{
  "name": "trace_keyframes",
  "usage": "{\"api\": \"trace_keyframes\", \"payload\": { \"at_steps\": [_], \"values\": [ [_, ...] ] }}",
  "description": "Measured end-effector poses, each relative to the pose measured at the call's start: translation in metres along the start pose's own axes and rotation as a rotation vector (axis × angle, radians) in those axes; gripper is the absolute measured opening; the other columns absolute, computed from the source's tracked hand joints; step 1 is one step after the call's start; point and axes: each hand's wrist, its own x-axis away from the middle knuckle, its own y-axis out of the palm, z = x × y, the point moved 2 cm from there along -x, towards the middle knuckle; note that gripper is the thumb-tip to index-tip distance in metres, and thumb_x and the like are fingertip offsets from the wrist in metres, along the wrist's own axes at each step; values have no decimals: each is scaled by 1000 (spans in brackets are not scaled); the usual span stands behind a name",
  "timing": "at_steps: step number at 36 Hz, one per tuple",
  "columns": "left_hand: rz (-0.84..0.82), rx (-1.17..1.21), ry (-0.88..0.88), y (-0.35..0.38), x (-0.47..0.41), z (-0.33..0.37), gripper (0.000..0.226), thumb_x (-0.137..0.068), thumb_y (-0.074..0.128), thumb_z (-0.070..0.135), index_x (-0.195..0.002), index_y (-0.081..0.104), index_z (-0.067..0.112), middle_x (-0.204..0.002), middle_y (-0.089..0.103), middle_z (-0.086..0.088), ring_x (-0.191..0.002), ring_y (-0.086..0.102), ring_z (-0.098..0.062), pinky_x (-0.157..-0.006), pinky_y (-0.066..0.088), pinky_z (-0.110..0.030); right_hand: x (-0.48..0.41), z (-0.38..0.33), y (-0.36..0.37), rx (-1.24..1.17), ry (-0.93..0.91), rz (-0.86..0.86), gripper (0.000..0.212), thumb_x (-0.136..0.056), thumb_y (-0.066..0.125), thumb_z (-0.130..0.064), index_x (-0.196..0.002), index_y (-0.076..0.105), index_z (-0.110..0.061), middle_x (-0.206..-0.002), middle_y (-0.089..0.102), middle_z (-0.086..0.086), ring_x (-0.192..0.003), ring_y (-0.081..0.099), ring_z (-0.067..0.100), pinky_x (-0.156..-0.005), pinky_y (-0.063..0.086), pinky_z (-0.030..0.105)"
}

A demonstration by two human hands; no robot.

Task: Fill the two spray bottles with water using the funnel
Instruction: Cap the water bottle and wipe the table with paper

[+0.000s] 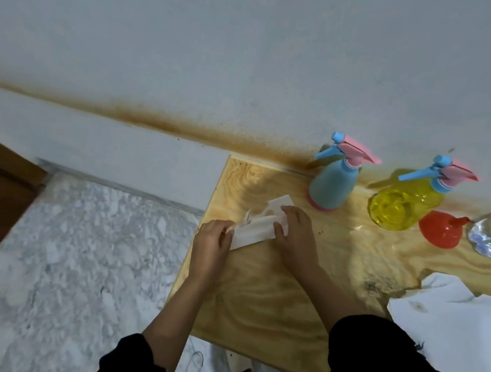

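Fingers (279, 226) of my left hand (212, 242) and right hand (296, 234) pinch a tissue (249, 234); both spray bottles (331, 186) stand capped, funnel (440, 230) aside; filled or not, unclear.

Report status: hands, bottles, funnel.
Both busy: left hand and right hand grip the tissue. Capped, untouched: blue bottle, yellow bottle. Mouth-down beside the yellow one: funnel.

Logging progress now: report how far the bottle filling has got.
Done: nothing visibly. The blue bottle and yellow bottle both stand capped, and water levels cannot be told. In hand: left hand and right hand hold a white paper. Left: uncapping, placing the funnel, now lying mouth-down, and pouring.
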Motion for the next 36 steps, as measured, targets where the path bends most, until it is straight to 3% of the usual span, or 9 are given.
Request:
{"api": "trace_keyframes", "payload": {
  "at_steps": [4,8,10,19,24,27,29,32,36],
  "values": [
    [26,-108,-83,-2,16,-10,47,-97,36,39,-136,46,15,-143,45,-3,-133,37,-19,-109,33,-39,17,-4,23,143,114,-12,68,-97,35,-41,-148,5,-9,-157,2,16,-145,-1,28,-117,-1,37],
    [-94,-289,-77,-1,45,-36,70,-93,8,54,-150,18,15,-158,10,0,-146,5,-13,-118,1,-35,20,-7,44,215,212,-24,83,-94,31,-54,-146,-9,-3,-155,-9,22,-144,-11,31,-116,-6,41],
    [-134,-358,-39,0,59,-51,73,-93,2,57,-150,14,13,-156,3,3,-144,1,-11,-117,-5,-33,17,-11,51,258,194,-31,87,-92,29,-57,-145,-11,1,-155,-11,22,-144,-13,31,-117,-7,41],
    [-101,-384,9,-3,68,-54,63,-99,19,49,-146,27,8,-154,20,-3,-143,14,-13,-115,12,-40,-28,-38,70,316,44,-58,87,-93,29,-57,-145,-5,3,-155,-5,23,-145,-7,31,-115,-10,40],
    [-88,-346,0,-3,69,-57,62,-99,22,48,-147,24,10,-155,20,-3,-144,10,-10,-117,8,-33,-47,-49,89,384,-84,-86,80,-95,26,-53,-145,-4,2,-156,-3,20,-145,-7,28,-114,-14,37],
    [-78,-322,0,-5,69,-56,61,-99,23,46,-148,22,10,-156,22,-5,-145,8,-9,-117,6,-31,-47,-53,99,416,-213,-114,84,-86,4,-58,-146,0,2,-156,0,19,-145,-4,28,-113,-12,36],
    [-71,-312,-6,-5,70,-57,60,-98,27,43,-148,24,10,-155,24,-5,-144,9,-9,-117,5,-29,-45,-55,104,411,-314,-140,87,-82,0,-56,-145,5,3,-156,5,20,-145,1,30,-113,-9,35],
    [-62,-308,-5,-4,70,-58,58,-98,31,40,-147,27,9,-154,26,-6,-144,12,-10,-117,5,-28,-43,-54,103,399,-395,-149,79,-88,12,-49,-142,19,7,-151,20,25,-142,17,36,-114,3,40],
    [-52,-321,0,-4,70,-57,58,-98,31,38,-146,27,7,-154,26,-7,-143,10,-9,-117,6,-30,-41,-46,98,408,-536,-176,65,-93,27,-38,-135,36,11,-142,39,27,-133,36,40,-107,35,53]
  ]
}}
